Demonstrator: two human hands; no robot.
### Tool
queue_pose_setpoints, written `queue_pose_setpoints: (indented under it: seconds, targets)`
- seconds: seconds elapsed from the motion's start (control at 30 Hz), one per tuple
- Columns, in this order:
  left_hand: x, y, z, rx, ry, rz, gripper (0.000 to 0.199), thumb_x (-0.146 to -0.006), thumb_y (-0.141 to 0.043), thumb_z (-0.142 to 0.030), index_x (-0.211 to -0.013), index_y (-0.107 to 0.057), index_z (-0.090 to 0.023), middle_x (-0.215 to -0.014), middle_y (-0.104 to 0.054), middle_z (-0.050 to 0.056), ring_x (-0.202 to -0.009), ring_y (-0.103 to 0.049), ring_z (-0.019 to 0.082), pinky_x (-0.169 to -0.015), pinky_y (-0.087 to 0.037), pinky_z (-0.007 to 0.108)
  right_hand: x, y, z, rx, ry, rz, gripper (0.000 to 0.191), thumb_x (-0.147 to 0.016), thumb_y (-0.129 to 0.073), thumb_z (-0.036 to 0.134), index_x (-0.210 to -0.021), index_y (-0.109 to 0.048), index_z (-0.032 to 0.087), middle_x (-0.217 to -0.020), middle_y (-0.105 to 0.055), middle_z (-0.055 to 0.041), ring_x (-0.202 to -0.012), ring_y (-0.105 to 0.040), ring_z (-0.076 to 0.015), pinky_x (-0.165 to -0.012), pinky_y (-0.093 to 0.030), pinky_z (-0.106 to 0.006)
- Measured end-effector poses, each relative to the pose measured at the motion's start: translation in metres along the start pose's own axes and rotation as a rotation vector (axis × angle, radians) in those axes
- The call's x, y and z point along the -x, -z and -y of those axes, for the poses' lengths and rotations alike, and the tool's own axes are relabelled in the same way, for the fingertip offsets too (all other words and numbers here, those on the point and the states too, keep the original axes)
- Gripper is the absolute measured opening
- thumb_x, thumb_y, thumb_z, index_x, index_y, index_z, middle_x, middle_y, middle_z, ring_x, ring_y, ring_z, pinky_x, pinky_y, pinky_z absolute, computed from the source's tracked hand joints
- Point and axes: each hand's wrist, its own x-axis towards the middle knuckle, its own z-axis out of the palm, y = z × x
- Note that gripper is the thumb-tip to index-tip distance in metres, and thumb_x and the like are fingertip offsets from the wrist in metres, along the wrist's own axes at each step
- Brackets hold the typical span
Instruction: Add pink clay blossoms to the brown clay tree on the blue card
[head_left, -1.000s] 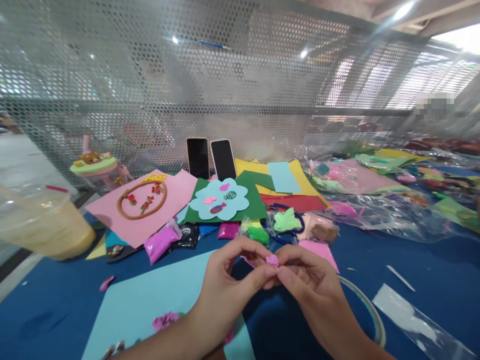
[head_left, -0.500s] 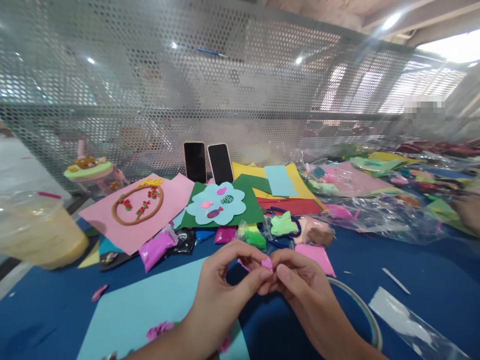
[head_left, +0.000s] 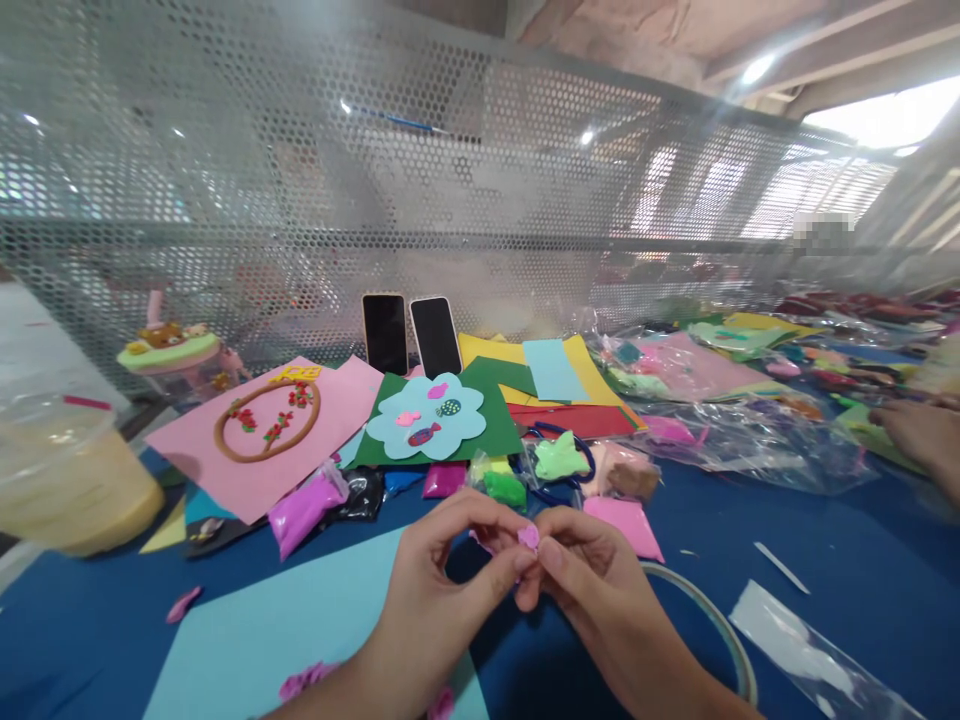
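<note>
Pink clay (head_left: pixel 529 538) is up over the middle of the blue surface (head_left: pixel 97 640), where two hands meet. Biggest of all is a grey screen full of holes (head_left: pixel 525 200), standing along the far edge of the surface. Next comes a light blue sheet (head_left: pixel 247 630), lying on the near part of the surface, and the left arm goes over it. A pink sheet (head_left: pixel 180 435) is toward the far left corner, with a brown ring (head_left: pixel 266 458) on it. A green sheet (head_left: pixel 499 432) is near the far edge, under a pale blue paper flower (head_left: pixel 390 400). A big cup (head_left: pixel 90 500) with a yellow drink sits by the left edge. The left hand (head_left: pixel 446 580) pinches the clay with its thumb and pointer finger. The right hand (head_left: pixel 596 575) squeezes the clay's other side, so the fingertips almost bump together. Two phones (head_left: pixel 385 335) stand at the far edge. A little bag of purple clay (head_left: pixel 304 512) lies in front of the pink sheet. One small dark pink bit (head_left: pixel 184 604) is left of the light blue sheet.
</note>
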Motion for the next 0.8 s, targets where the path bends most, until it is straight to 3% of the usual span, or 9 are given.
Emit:
queue_pose_setpoints:
  seconds: [0.27, 0.53, 0.7, 0.8]
  targets:
    - [-0.0005, 0.0002, 0.0008, -0.058, 0.009, -0.006, 0.007, -0.076, -0.066, -0.025, -0.077, -0.070, -0.019, -0.069, -0.064, 0.002, -0.066, -0.058, 0.012, -0.063, -0.047, 0.020, -0.0018, 0.0042, -0.0042, 0.004, 0.002, -0.024, 0.015, -0.072, -0.076, 0.032, -0.074, -0.070, 0.018, -0.056, -0.067, 0.0010, -0.052, -0.065, -0.0081, -0.052, -0.048, -0.014]
    - [-0.0063, 0.0059, -0.0025, -0.203, -0.013, -0.106, 0.003, -0.075, -0.063, -0.021, -0.077, -0.064, -0.019, -0.071, -0.062, 0.000, -0.067, -0.057, 0.011, -0.062, -0.047, 0.019, -0.0091, 0.0071, 0.0003, 0.032, 0.012, -0.166, 0.023, -0.065, -0.079, 0.037, -0.072, -0.069, 0.018, -0.054, -0.066, 0.0017, -0.048, -0.063, -0.0089, -0.050, -0.050, -0.016]
    - [-0.0066, 0.0028, -0.0073, -0.271, -0.046, -0.052, 0.018, -0.064, -0.073, -0.023, -0.078, -0.063, -0.019, -0.069, -0.061, -0.002, -0.064, -0.056, 0.011, -0.060, -0.046, 0.020, -0.0086, 0.0072, -0.0010, 0.017, 0.028, -0.133, 0.019, -0.064, -0.081, 0.031, -0.068, -0.069, 0.017, -0.054, -0.068, 0.0022, -0.048, -0.063, -0.0082, -0.049, -0.050, -0.015]
    - [-0.0050, 0.0005, -0.0070, -0.303, -0.032, -0.066, 0.013, -0.067, -0.071, -0.021, -0.076, -0.063, -0.018, -0.068, -0.061, -0.002, -0.064, -0.056, 0.011, -0.061, -0.046, 0.021, -0.0078, 0.0074, -0.0013, 0.039, 0.004, -0.089, 0.020, -0.065, -0.080, 0.033, -0.069, -0.069, 0.016, -0.054, -0.068, 0.0010, -0.047, -0.063, -0.0101, -0.049, -0.051, -0.019]
